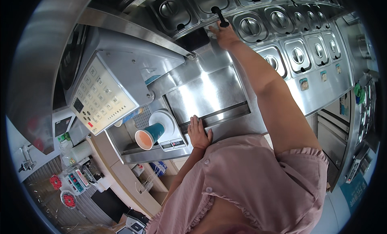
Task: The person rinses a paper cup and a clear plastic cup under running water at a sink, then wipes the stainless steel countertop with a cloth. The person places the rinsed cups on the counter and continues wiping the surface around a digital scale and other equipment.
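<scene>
My left hand (199,133) rests with spread fingers on the front edge of the stainless-steel counter (257,122), holding nothing. To its left, a teal paper cup (155,132) with an orange-pink content stands on a white digital kitchen scale (170,140). My right arm stretches out to the far row of steel containers. There my right hand (225,34) is beside a black handle (220,17) that sticks out at a lidded steel pan; part of the hand is behind the handle, and whether the fingers grip anything cannot be told.
A dispenser with a button panel (104,93) stands at the left, above a perforated drain plate (142,117). Several lidded steel pans (297,55) fill the upper right. A cup-sealing machine (75,182) is at the lower left. Open shelves (160,185) lie under the counter.
</scene>
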A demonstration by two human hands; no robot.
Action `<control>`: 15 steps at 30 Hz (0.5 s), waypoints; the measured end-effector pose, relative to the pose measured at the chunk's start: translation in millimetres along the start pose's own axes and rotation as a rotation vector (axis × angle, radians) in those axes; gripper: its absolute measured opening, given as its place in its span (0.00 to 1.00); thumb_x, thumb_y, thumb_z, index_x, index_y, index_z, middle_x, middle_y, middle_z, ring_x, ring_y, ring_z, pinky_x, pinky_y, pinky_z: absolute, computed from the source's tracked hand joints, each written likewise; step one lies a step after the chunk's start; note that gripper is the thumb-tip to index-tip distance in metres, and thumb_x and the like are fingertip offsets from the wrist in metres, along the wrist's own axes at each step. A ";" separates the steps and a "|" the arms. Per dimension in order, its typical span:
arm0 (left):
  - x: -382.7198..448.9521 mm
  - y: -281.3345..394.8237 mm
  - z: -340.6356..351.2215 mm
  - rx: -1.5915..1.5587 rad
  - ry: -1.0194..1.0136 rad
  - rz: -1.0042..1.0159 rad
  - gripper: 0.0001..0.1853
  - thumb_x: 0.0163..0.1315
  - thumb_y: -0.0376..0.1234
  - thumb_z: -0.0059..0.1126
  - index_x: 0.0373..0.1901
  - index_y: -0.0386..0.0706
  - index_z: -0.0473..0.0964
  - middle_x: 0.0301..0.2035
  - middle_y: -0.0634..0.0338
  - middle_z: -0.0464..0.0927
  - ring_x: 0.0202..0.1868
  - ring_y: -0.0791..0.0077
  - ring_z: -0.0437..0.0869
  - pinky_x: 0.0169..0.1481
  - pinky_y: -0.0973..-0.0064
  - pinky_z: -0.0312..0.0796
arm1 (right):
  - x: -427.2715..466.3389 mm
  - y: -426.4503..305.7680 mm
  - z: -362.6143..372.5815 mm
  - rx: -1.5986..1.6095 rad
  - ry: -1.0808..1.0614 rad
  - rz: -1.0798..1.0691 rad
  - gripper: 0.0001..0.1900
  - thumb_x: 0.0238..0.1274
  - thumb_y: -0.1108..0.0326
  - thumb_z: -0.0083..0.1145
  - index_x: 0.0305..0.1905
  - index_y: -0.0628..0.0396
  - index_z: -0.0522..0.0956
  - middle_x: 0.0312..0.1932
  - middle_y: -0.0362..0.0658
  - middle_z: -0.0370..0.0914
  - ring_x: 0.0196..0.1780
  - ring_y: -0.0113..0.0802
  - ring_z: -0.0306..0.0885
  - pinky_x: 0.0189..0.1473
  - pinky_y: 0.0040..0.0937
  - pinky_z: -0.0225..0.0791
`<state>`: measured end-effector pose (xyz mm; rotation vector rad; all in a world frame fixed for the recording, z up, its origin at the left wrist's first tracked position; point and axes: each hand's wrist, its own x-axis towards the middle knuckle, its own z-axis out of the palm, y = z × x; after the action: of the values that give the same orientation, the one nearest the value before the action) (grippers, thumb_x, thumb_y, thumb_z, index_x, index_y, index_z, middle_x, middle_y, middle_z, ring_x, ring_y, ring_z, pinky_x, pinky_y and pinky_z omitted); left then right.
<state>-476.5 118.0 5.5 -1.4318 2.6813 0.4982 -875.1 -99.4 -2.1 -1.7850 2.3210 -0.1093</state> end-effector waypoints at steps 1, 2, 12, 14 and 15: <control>0.1 0.4 -0.4 0.002 -0.009 -0.008 0.37 0.56 0.47 0.56 0.63 0.34 0.63 0.70 0.43 0.53 0.73 0.49 0.49 0.72 0.51 0.45 | 2.0 -1.8 -2.8 -0.010 -0.029 0.008 0.29 0.65 0.70 0.38 0.72 0.40 0.61 0.78 0.48 0.42 0.80 0.45 0.35 0.77 0.43 0.33; 0.1 -0.9 -0.6 0.008 -0.011 -0.005 0.37 0.56 0.47 0.56 0.63 0.34 0.63 0.70 0.43 0.53 0.73 0.50 0.49 0.72 0.51 0.45 | 2.9 -3.6 -5.6 -0.020 -0.057 0.017 0.29 0.65 0.70 0.38 0.72 0.40 0.61 0.78 0.49 0.41 0.80 0.45 0.34 0.77 0.43 0.33; -3.8 -2.0 1.1 0.041 0.022 0.028 0.34 0.58 0.47 0.53 0.62 0.34 0.63 0.70 0.42 0.52 0.73 0.50 0.48 0.72 0.51 0.47 | -87.8 -1.1 16.1 -0.091 -0.012 -0.007 0.28 0.66 0.69 0.36 0.72 0.44 0.61 0.77 0.52 0.45 0.79 0.47 0.40 0.77 0.44 0.34; -5.0 -1.8 0.9 0.047 0.025 0.024 0.34 0.60 0.47 0.51 0.62 0.34 0.63 0.70 0.42 0.51 0.74 0.51 0.48 0.72 0.51 0.47 | -115.1 -4.0 15.9 -0.118 0.011 -0.026 0.27 0.67 0.68 0.37 0.71 0.47 0.62 0.76 0.54 0.48 0.78 0.49 0.43 0.77 0.45 0.35; -5.0 -1.8 0.9 0.055 0.025 0.027 0.34 0.60 0.48 0.50 0.62 0.33 0.63 0.70 0.42 0.51 0.74 0.52 0.48 0.72 0.52 0.47 | -129.7 -3.5 17.4 -0.127 0.010 -0.024 0.27 0.67 0.68 0.37 0.71 0.47 0.62 0.76 0.54 0.48 0.78 0.49 0.43 0.77 0.45 0.35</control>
<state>-472.3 121.4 5.2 -1.3989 2.7148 0.4080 -836.5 25.7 -2.6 -1.8760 2.3625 0.0267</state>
